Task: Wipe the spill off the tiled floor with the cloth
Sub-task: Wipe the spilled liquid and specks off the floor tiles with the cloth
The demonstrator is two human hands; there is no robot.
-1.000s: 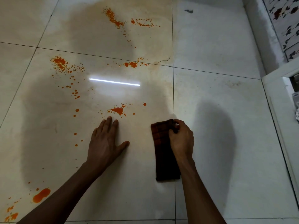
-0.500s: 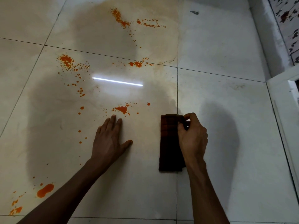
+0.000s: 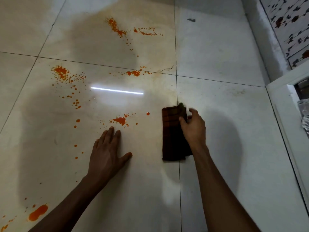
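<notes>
A dark brown checked cloth (image 3: 172, 136), folded into a long strip, lies on the pale tiled floor (image 3: 225, 148) across a grout line. My right hand (image 3: 194, 128) pinches its far right corner, which is lifted and blurred. My left hand (image 3: 107, 154) rests flat on the tile, fingers spread, left of the cloth. Orange spill (image 3: 120, 120) is splashed just beyond my left fingertips. More orange patches lie at far left (image 3: 61, 72), at the top (image 3: 117, 29), on the grout line (image 3: 134, 73) and at the bottom left (image 3: 38, 212).
A white wall base and flower-patterned tiles (image 3: 291, 30) run along the right. A white door frame (image 3: 284, 97) stands at the right edge. A lamp's bright reflection (image 3: 117, 90) streaks the middle tile. A small dark mark (image 3: 191, 20) lies at the top.
My right hand has shifted along the cloth's right edge and lifted its far corner. The cloth has straightened. My left hand has stayed flat on the tile.
</notes>
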